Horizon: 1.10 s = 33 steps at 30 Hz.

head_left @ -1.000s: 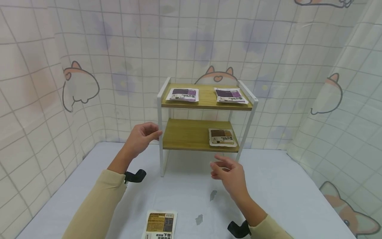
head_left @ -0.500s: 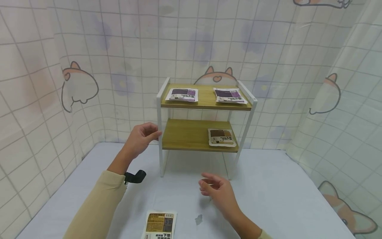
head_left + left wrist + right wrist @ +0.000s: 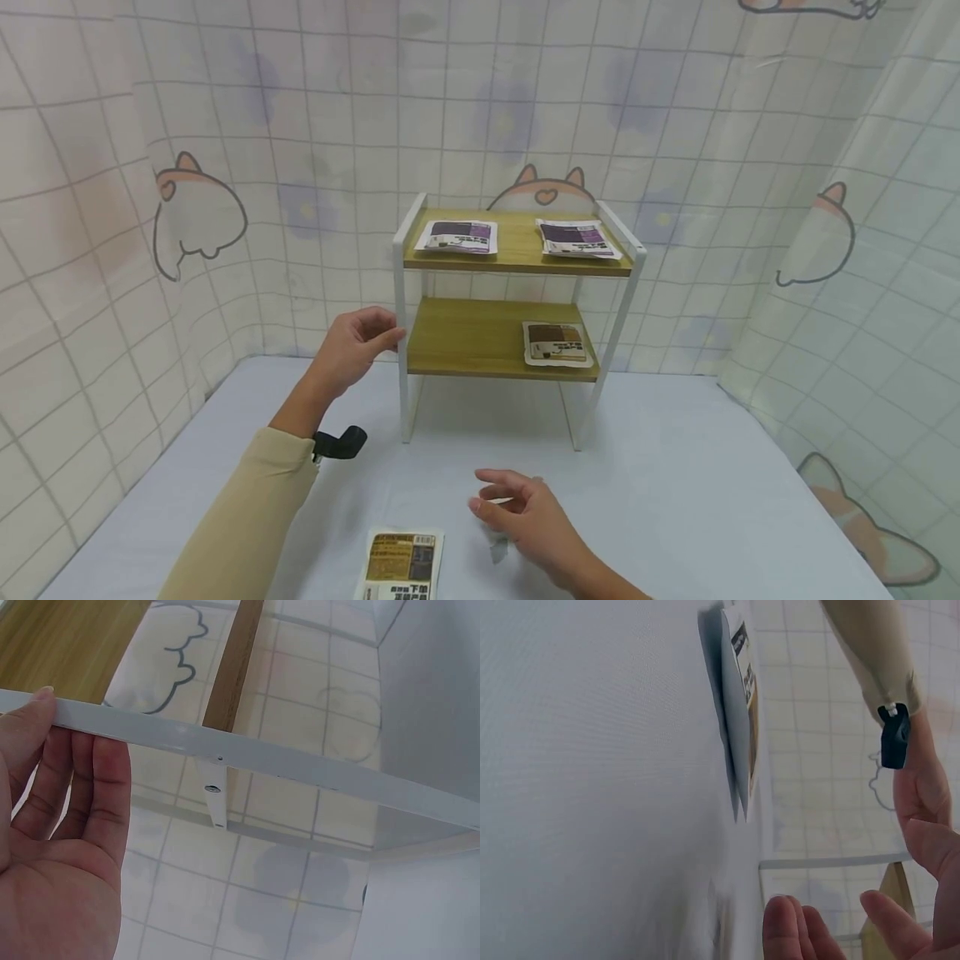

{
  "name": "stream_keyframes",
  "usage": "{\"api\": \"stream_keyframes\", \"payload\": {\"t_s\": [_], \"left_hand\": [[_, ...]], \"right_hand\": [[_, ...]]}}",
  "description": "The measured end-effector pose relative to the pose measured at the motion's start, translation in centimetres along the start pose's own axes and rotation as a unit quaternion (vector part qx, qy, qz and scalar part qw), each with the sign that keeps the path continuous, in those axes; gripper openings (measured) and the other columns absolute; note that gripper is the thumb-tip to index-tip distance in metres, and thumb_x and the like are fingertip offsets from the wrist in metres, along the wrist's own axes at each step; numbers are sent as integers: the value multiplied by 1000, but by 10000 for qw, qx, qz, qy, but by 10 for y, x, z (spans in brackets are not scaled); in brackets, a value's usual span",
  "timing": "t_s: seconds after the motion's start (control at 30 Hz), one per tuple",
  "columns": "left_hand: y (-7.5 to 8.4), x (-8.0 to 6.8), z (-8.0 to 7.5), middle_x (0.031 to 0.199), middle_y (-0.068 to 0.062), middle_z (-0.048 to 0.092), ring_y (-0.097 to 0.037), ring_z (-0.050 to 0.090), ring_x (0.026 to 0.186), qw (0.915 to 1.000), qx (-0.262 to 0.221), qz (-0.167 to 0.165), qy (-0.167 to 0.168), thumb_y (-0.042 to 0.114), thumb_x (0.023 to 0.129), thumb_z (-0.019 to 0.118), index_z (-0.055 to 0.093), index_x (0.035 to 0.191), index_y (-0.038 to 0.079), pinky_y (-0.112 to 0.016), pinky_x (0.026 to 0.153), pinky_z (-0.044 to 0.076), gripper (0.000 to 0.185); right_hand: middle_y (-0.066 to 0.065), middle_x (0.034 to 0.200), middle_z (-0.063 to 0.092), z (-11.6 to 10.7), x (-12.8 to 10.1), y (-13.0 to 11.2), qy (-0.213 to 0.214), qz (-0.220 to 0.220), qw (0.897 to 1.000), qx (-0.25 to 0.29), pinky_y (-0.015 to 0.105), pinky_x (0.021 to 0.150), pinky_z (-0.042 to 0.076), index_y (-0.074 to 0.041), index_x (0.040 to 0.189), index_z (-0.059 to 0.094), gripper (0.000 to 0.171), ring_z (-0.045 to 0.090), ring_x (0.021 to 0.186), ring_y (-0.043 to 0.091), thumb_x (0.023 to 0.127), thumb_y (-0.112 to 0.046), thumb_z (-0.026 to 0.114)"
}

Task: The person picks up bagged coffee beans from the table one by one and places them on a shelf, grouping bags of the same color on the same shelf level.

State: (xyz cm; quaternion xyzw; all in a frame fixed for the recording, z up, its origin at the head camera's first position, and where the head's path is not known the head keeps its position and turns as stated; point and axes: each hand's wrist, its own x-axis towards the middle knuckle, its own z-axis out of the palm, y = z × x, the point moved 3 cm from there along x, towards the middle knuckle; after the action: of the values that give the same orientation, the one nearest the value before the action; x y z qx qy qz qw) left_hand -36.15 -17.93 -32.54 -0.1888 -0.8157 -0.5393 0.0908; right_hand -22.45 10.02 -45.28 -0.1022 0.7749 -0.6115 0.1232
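Head view: left hand [image 3: 352,348] grips the white front post of the shelf [image 3: 517,250], likely steadying it, while right hand [image 3: 525,521] hovers relaxed, holding nothing, just beside the packet [image 3: 400,565] flat on the desk [image 3: 712,500]

The rack [image 3: 514,310] has matt wooden boards and smooth white posts, probably painted metal; the packet [image 3: 400,565] looks glossy.
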Motion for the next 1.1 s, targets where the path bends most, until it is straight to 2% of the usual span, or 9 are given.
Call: {"api": "stream_keyframes", "payload": {"t_s": [0.17, 0.3, 0.43, 0.53, 0.63, 0.77, 0.87, 0.97, 1.1], "left_hand": [[0, 0, 1, 114, -13, 71, -26, 69, 101, 10000, -21, -21, 11, 30, 99, 69, 68, 115, 5, -48, 102, 54, 29], [0, 0, 1, 113, -13, 71, -24, 69, 100, 10000, -59, 2, 18, 30, 99, 69, 68, 115, 4, -42, 99, 56, 30], [-1, -1, 1, 112, -13, 70, -23, 69, 100, 10000, -37, 18, 32, 30, 99, 69, 68, 116, 3, -36, 96, 57, 32], [-1, -1, 1, 112, -13, 70, -23, 69, 99, 10000, -42, 25, 30, 30, 99, 69, 68, 116, 2, -37, 96, 57, 33], [0, -1, 0, 112, -14, 70, -23, 69, 99, 10000, -64, 23, 26, 30, 99, 69, 68, 116, 1, -39, 97, 57, 33], [0, -1, 0, 112, -14, 71, -23, 69, 99, 10000, -54, 1, 26, 30, 99, 69, 68, 115, 4, -34, 95, 57, 31], [0, -1, 0, 112, -13, 71, -23, 69, 99, 10000, -18, -4, 30, 30, 99, 69, 69, 114, 5, -32, 94, 57, 29], [0, 0, 0, 112, -13, 71, -24, 69, 99, 10000, -7, 9, 35, 31, 99, 69, 69, 114, 6, -43, 99, 56, 29], [-2, 1, 0, 111, -14, 71, -24, 69, 99, 10000, -2, -1, 28, 32, 99, 69, 69, 114, 5, -43, 99, 56, 31]], "right_hand": [[13, 124, 70, 7, -4, 3, -281, 100, 9995, -89, 34, 78, 59, -15, 134, 67, 51, 71, 100, 19, 89, -36, 80], [15, 128, 68, 12, -8, 3, -557, 95, 9983, -148, 40, 81, 61, -14, 133, 68, 48, 71, 105, 23, 91, -34, 79], [14, 125, 69, 21, -10, 4, -855, 119, 9961, -209, 47, 88, 60, -14, 132, 69, 45, 71, 105, 25, 91, -30, 79], [11, 120, 70, 28, -11, 4, -1012, 318, 9942, -171, 47, 90, 59, -14, 131, 69, 44, 70, 102, 24, 91, -29, 79], [8, 114, 70, 35, -12, 5, -1064, 674, 9920, -109, 43, 89, 60, -16, 129, 71, 43, 68, 98, 21, 89, -29, 81], [6, 108, 71, 41, -13, 4, -1044, 1015, 9893, -122, 41, 88, 61, -18, 125, 73, 41, 67, 93, 19, 87, -29, 83], [5, 106, 72, 44, -13, 3, -1066, 1022, 9888, -232, 43, 88, 61, -18, 124, 73, 41, 68, 92, 20, 86, -29, 84], [4, 102, 72, 47, -10, 4, -1061, 971, 9888, -403, 44, 86, 61, -19, 124, 72, 42, 69, 91, 20, 85, -30, 85], [2, 97, 70, 52, -7, 3, -1053, 984, 9871, -696, 42, 84, 60, -20, 124, 72, 44, 66, 87, 19, 83, -30, 86]]}}
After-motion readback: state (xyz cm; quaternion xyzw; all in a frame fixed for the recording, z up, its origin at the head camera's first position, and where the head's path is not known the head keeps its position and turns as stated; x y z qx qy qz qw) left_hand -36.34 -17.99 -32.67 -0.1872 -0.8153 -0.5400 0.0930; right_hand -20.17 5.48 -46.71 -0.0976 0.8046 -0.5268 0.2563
